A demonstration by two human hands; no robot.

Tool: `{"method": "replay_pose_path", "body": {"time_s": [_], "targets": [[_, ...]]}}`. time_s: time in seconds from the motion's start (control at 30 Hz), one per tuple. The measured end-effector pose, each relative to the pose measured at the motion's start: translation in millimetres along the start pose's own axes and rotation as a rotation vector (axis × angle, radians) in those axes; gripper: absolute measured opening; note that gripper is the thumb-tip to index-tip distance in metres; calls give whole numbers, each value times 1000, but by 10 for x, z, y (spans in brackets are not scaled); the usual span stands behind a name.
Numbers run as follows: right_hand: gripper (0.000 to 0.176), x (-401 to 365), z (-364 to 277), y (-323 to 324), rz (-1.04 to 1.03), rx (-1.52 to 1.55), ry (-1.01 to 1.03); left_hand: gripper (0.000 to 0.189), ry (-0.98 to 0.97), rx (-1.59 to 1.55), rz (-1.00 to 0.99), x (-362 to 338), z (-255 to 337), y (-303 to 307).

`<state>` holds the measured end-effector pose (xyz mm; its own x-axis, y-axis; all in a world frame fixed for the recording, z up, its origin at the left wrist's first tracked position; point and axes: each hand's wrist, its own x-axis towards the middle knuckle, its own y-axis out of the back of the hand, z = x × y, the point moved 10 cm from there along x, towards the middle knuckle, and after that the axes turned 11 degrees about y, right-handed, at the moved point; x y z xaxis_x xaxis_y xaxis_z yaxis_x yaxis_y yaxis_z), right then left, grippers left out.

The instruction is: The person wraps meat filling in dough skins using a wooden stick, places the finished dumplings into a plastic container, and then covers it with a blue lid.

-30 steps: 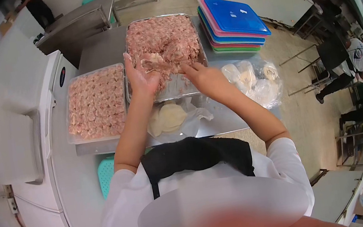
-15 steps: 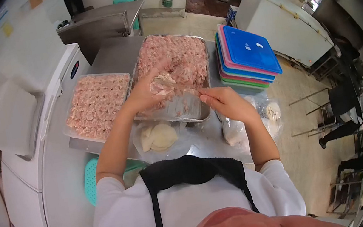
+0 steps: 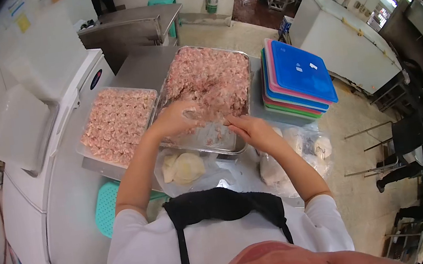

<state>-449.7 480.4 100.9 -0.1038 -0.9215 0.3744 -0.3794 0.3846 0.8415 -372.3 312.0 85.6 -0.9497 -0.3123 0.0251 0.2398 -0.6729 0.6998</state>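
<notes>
A deep metal tray (image 3: 232, 147) holds pink minced filling, with a partly bare near end. Over its left side my left hand (image 3: 178, 119) is curled around a small wrapper with filling, mostly hidden by the fingers. My right hand (image 3: 248, 128) is over the tray's near right part, its fingers pinched on a thin tool whose shape I cannot make out. A clear tray of shaped meat dumplings (image 3: 117, 124) lies to the left. Round pale wrappers (image 3: 184, 168) rest on plastic just below my left hand.
Stacked coloured lids (image 3: 298, 74) stand right of the metal tray. Plastic bags (image 3: 296, 160) with pale contents lie near my right forearm. A white freezer (image 3: 73, 167) is at left, a turquoise stool (image 3: 107, 209) below the table. People work at far right.
My left hand has closed around the wrapper, which showed open on it before. My right hand has shifted slightly left and down. The whole view has moved a little.
</notes>
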Motion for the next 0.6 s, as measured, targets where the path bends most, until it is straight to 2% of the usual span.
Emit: {"method": "replay_pose_path", "body": {"time_s": [0.07,0.1,0.23,0.33,0.37,0.43,0.47,0.5,0.6], "targets": [[29,-41,347,-177,-98,31,-33,47,-10,99,-34,-20,7,-74],[29,0,342,-17,-108,7,7,47,-17,99,-35,9,-103,-130],[30,-113,503,271,3,286,-134,44,-116,-57,23,-32,-33,-67],[29,-10,101,51,-51,297,-25,41,-41,-136,-82,-61,153,-39],[28,-26,72,-146,3,308,39,43,-80,-91,-107,-40,148,-73],[27,-7,151,-206,-20,305,27,47,-160,-2,-155,10,124,-139],[27,16,190,-208,-35,301,25,45,-123,-17,-111,28,65,-130],[25,21,191,-33,-13,129,-11,44,-83,-32,-68,19,36,-125],[24,23,-91,200,110,-99,-89,44,-18,-55,52,23,-107,-56]]}}
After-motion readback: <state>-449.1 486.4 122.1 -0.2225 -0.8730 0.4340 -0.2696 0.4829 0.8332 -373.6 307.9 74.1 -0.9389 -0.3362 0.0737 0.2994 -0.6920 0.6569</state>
